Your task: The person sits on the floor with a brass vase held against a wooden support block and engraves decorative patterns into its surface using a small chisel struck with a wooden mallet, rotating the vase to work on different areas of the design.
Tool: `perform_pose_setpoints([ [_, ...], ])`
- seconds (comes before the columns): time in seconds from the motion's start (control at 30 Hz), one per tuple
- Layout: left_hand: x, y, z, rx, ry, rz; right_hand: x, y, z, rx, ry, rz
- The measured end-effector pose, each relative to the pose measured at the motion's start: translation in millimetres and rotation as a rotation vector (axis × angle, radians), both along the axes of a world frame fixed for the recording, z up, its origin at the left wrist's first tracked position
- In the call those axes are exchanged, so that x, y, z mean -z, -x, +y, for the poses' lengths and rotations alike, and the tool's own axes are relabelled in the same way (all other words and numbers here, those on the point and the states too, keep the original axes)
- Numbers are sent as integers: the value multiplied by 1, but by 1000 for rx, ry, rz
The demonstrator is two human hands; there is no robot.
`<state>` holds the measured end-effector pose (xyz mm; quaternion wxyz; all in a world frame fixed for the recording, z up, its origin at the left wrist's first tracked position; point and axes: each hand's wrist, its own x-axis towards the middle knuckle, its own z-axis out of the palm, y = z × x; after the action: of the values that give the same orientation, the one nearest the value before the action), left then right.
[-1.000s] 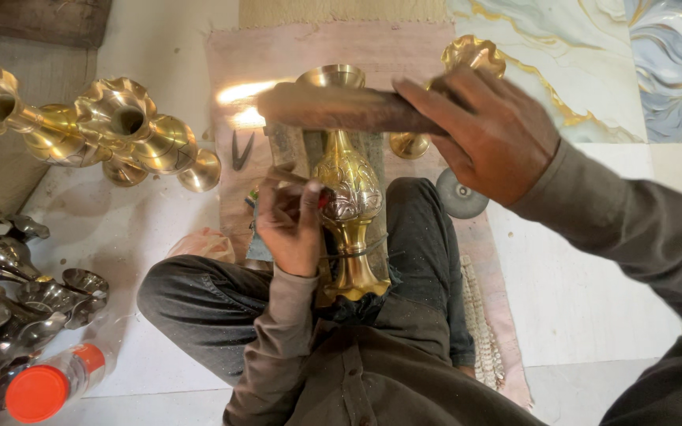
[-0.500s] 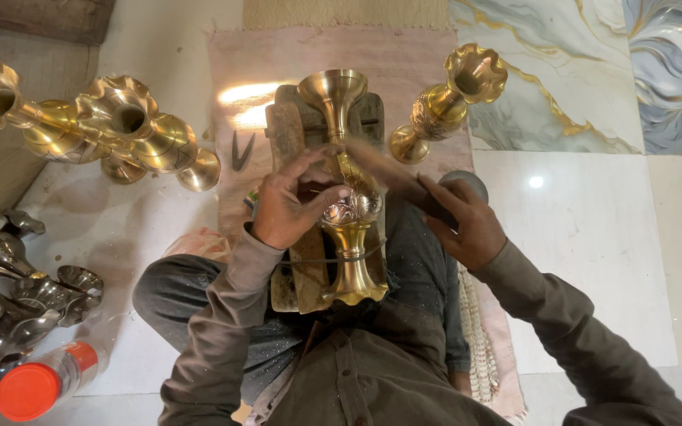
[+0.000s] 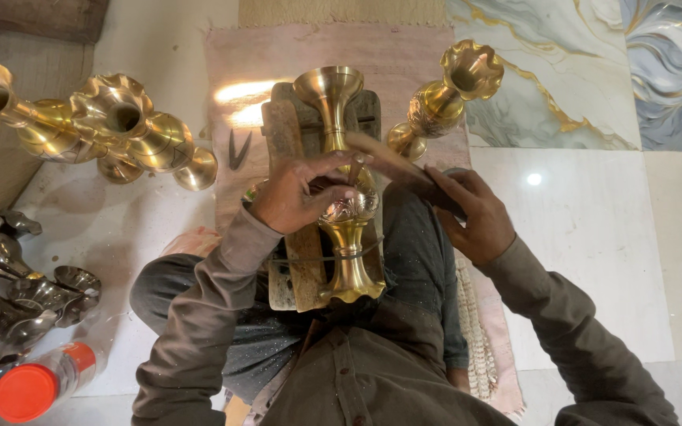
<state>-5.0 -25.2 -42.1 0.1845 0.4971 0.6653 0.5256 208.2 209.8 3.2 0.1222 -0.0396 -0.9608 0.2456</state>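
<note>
Scene: a person sits cross-legged on a pale marble floor, seen from above, with a brass vase lying lengthwise on a wooden block over the lap.
Step in hand: by the look of it, chasing or engraving a pattern into the rounded belly of the brass vase, which already shows a cut floral band.
Left hand: the left hand is closed, its fingers pinching a thin chisel-like tool whose tip stands on the belly of the vase.
Right hand: the right hand is wrapped around the handle of a wooden mallet, its far end just above the chisel's top.
Where the vase is: strapped to the block by a thin band near its foot, mouth pointing away from the person, between both hands.
Next move calls for: judging by the pose, a short, light blow square on the chisel while the left hand keeps the tip from skidding on the curved metal.
Count, brass vases: about four finished-looking ones stand on the floor, three clustered far left, one at upper right, plus the one being worked.
Count, dull metal pieces: a heap at lower left, too tangled to count.
Count, bottles: one clear bottle with an orange cap.
Count, small tools: one dark pair of dividers or tweezers on the pink mat.
</note>
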Motion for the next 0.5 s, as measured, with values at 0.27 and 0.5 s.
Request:
perform_pose_setpoints([
  [0.27, -18, 1, 1, 55, 28, -14, -22, 3, 15, 98, 256, 83],
  [0.5, -27, 3, 3, 92, 7, -39, -48, 1, 17, 39, 10, 165],
])
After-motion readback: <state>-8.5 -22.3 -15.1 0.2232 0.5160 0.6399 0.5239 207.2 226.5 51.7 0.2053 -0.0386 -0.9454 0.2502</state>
